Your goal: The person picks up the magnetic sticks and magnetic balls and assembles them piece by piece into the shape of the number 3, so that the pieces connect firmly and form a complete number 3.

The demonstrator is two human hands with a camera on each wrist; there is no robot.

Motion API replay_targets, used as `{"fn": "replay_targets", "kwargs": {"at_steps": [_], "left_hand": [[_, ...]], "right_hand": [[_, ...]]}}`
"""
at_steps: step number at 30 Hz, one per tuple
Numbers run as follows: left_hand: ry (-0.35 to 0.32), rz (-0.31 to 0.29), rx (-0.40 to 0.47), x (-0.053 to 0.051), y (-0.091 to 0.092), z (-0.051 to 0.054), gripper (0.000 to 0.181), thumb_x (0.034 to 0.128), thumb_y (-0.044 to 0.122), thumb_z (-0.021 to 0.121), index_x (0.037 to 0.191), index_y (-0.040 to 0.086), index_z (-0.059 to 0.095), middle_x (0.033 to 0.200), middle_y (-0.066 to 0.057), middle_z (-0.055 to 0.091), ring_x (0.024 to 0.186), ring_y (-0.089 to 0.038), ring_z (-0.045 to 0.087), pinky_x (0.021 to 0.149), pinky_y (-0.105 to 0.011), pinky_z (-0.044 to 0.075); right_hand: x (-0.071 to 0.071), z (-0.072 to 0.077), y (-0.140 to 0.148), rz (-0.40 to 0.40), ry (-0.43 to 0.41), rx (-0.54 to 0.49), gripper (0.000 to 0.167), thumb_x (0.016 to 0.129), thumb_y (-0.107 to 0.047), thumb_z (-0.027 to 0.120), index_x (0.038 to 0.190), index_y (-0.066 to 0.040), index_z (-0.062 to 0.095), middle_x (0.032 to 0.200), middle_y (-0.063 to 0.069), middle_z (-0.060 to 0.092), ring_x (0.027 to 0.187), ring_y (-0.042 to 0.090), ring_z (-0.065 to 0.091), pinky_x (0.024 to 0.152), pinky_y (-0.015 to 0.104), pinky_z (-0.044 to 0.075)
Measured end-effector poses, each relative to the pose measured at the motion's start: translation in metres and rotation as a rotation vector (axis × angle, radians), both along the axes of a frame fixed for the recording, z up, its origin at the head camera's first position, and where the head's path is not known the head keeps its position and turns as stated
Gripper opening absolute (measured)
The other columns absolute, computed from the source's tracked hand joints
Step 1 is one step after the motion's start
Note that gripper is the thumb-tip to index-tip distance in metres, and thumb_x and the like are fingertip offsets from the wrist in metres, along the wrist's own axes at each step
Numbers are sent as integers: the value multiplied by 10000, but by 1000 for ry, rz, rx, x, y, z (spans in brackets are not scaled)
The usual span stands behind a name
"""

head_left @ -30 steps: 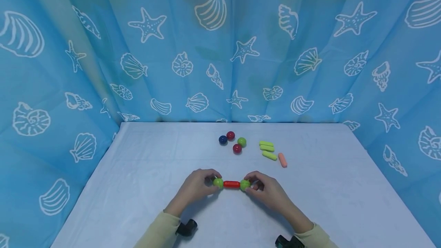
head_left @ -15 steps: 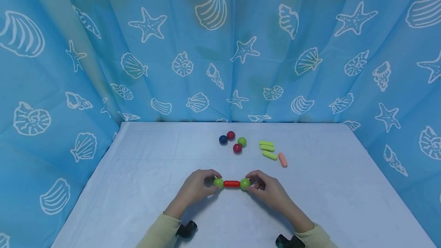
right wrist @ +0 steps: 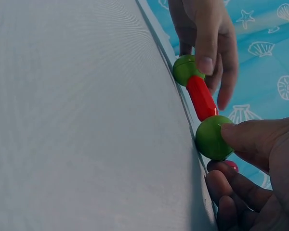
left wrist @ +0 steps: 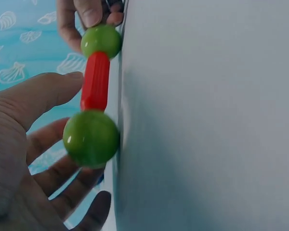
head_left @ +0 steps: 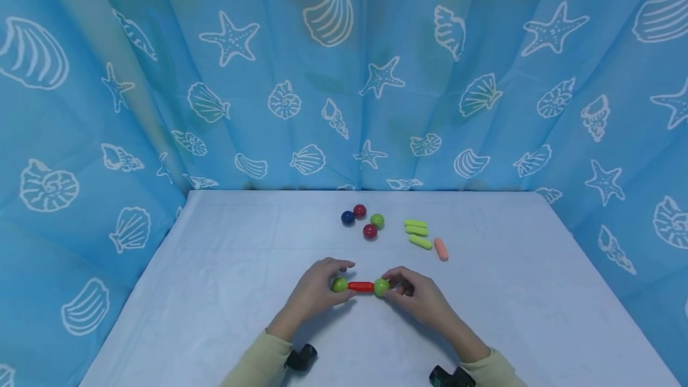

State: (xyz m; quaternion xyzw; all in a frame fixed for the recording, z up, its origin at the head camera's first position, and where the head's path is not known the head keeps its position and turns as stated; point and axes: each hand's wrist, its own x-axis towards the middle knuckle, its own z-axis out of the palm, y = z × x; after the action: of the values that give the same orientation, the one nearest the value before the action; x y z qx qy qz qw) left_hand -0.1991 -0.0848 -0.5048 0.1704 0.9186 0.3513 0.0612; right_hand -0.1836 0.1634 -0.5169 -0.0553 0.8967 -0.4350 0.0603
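A red rod (head_left: pixel 361 286) lies between two green balls and joins them, low over the white table. My right hand (head_left: pixel 421 300) pinches the right green ball (head_left: pixel 381 287) between thumb and fingertips. Around the left green ball (head_left: pixel 339 285) my left hand (head_left: pixel 314 291) is spread, its thumb and fingers apart. In the left wrist view, a gap shows between the thumb and the near green ball (left wrist: pixel 91 138); whether the other fingers touch it I cannot tell. The right wrist view shows the right thumb pressed on its green ball (right wrist: pixel 215 138).
Farther back on the white table (head_left: pixel 242 232) are a blue ball (head_left: pixel 348 218), two red balls, one of them the nearer red ball (head_left: pixel 369 232), and a loose green ball (head_left: pixel 377 221). Several short sticks lie right of them, including a yellow-green stick (head_left: pixel 420 242) and a salmon stick (head_left: pixel 441 249).
My left hand has let go of the left green ball, spread its fingers and shifted a little right and forward. The right hand keeps its pinch on the right green ball.
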Motion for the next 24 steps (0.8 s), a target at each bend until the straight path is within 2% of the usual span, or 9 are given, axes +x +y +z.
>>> {"fn": "replay_targets", "kwargs": {"at_steps": [4,9,14,24], "left_hand": [[40,-22,7,-2,11,-1,520,846,319,841,1330,234,670,1303,33,656,1225,-204,578,1014,-455,492],[97,-69,-2,-5,24,-2,463,852,293,843,1287,217,705,1193,68,704,1120,-141,624,958,-359,523],[104,-98,-5,-6,34,-3,426,859,315,836,1259,217,730,1141,91,724,1039,-112,635,913,-300,521],[148,-96,1,-4,44,-6,326,862,340,827,1175,267,774,1097,149,738,989,-51,638,886,-263,506]], "right_hand": [[1,0,1,11,5,-6,285,880,-157,803,1140,-221,707,1007,-95,684,782,115,565,712,232,493],[1,0,2,10,7,-15,278,881,-155,801,1134,-207,698,985,-94,683,776,118,566,705,229,488],[0,-1,4,15,7,-34,255,880,-158,801,1103,-182,678,966,-80,677,774,127,570,698,225,486],[0,-3,5,10,31,-25,240,876,-169,809,1082,-183,687,932,-93,668,769,117,570,694,225,488]]}}
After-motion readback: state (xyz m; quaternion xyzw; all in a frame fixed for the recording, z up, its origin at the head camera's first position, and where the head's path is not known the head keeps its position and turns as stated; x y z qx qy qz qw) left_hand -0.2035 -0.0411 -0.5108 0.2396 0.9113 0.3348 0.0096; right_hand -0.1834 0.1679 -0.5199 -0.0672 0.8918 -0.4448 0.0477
